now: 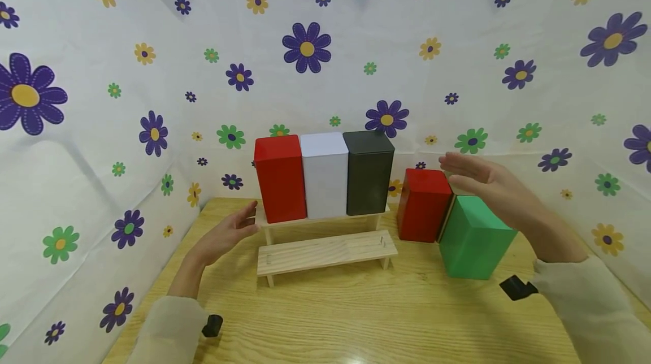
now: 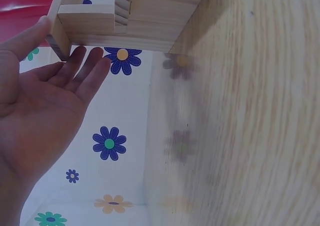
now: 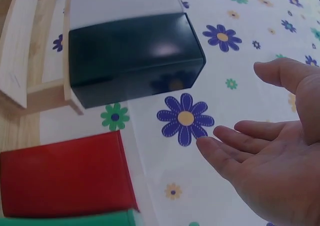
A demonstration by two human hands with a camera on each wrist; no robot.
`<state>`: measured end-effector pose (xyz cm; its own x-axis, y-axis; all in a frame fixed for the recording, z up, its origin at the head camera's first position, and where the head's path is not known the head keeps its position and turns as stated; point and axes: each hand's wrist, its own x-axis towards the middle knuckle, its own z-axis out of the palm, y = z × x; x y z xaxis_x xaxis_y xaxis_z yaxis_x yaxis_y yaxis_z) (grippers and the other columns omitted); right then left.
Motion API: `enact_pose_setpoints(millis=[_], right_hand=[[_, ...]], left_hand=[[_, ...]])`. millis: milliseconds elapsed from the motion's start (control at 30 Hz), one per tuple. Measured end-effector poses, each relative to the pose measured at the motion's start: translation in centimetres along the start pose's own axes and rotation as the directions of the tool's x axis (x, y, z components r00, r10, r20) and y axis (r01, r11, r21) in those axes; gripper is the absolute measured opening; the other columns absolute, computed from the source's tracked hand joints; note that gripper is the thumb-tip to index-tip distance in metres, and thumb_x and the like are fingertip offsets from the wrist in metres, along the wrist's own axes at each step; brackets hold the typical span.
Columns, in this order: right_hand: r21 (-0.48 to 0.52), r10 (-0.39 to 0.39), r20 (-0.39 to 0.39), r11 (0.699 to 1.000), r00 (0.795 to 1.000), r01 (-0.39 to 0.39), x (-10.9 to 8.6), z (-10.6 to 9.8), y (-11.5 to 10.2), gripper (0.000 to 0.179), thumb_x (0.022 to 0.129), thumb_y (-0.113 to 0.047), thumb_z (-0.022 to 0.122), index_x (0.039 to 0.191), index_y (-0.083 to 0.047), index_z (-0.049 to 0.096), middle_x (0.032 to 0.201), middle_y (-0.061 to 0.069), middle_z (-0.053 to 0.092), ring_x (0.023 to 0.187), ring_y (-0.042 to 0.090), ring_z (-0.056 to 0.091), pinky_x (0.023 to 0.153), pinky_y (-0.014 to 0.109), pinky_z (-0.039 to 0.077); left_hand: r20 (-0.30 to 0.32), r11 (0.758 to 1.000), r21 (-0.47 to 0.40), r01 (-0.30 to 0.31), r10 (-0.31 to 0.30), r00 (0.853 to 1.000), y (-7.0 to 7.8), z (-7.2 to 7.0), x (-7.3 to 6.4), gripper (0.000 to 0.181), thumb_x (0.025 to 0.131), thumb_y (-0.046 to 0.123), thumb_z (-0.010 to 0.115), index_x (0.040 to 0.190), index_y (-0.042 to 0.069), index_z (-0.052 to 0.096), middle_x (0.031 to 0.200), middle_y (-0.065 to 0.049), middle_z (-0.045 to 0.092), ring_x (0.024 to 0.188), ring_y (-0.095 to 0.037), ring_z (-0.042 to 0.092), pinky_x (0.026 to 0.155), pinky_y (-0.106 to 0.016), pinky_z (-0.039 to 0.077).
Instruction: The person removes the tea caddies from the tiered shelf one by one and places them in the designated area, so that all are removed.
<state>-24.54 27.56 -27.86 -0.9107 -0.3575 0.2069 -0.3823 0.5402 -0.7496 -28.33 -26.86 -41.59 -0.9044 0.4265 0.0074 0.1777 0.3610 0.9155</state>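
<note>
A two-tier wooden rack (image 1: 325, 252) carries a red box (image 1: 281, 180), a white box (image 1: 325, 176) and a black box (image 1: 369, 173), side by side on its upper tier. My left hand (image 1: 226, 235) is at the rack's left end, fingers loosely extended; in the left wrist view its fingertips lie by the upper board's end, and whether they touch it I cannot tell. Raised above a second red box (image 1: 422, 206) and a green box (image 1: 477, 239) on the table, my right hand (image 1: 490, 186) has its fingers extended and holds nothing.
The wood-grain table (image 1: 325, 319) bears the rack and the loose boxes. White flower-printed sheets (image 1: 325, 87) rise behind and along both sides. The green box stands at an angle beside the second red box, right of the rack. The rack's lower tier (image 1: 325, 251) juts forward.
</note>
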Motion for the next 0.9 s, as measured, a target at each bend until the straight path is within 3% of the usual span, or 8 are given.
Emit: enact_pose_setpoints(millis=[100, 267, 500, 900], right_hand=[[0.002, -0.024, 0.028, 1.0, 0.999, 0.024, 0.8, 0.4, -0.8, 0.061, 0.108, -0.033, 0.054, 0.163, -0.014, 0.033, 0.162, 0.009, 0.041, 0.145, 0.038, 0.041, 0.109, 0.053, 0.046], [0.043, -0.028, 0.028, 0.999, 0.999, 0.027, 2.3, 1.0, -1.8, 0.064, 0.107, -0.035, 0.058, 0.162, -0.014, 0.035, 0.163, 0.009, 0.04, 0.147, 0.037, 0.039, 0.11, 0.066, 0.04], [0.096, -0.05, 0.022, 0.994, 0.999, 0.048, 4.3, 1.7, -2.5, 0.069, 0.105, -0.031, 0.061, 0.163, -0.01, 0.03, 0.163, 0.012, 0.038, 0.149, 0.037, 0.036, 0.116, 0.065, 0.032], [0.116, -0.03, -0.002, 0.993, 1.0, 0.03, 7.2, 3.1, -2.9, 0.075, 0.101, -0.038, 0.064, 0.163, -0.011, 0.031, 0.164, 0.009, 0.037, 0.146, 0.034, 0.04, 0.116, 0.06, 0.036]], left_hand=[[-0.004, 1.0, -0.003, -0.003, 0.003, 1.0, -0.1, 0.0, 0.1, 0.08, 0.108, 0.027, 0.057, 0.165, 0.002, 0.007, 0.168, -0.023, 0.019, 0.149, -0.046, 0.029, 0.12, -0.061, 0.027], [-0.015, 1.0, 0.016, -0.008, 0.008, 1.0, -0.3, 0.0, 0.2, 0.079, 0.108, 0.03, 0.056, 0.165, 0.002, 0.01, 0.169, -0.022, 0.019, 0.15, -0.046, 0.029, 0.12, -0.061, 0.027], [-0.045, 0.999, 0.038, 0.007, -0.005, 0.999, -0.5, 0.2, 0.2, 0.081, 0.106, 0.036, 0.059, 0.166, 0.005, 0.013, 0.169, -0.019, 0.022, 0.15, -0.043, 0.03, 0.12, -0.062, 0.027], [-0.045, 1.0, 0.016, -0.002, 0.003, 0.999, -0.5, 0.5, 0.2, 0.082, 0.106, 0.034, 0.06, 0.166, 0.005, 0.012, 0.169, -0.02, 0.019, 0.15, -0.043, 0.03, 0.12, -0.061, 0.027]])
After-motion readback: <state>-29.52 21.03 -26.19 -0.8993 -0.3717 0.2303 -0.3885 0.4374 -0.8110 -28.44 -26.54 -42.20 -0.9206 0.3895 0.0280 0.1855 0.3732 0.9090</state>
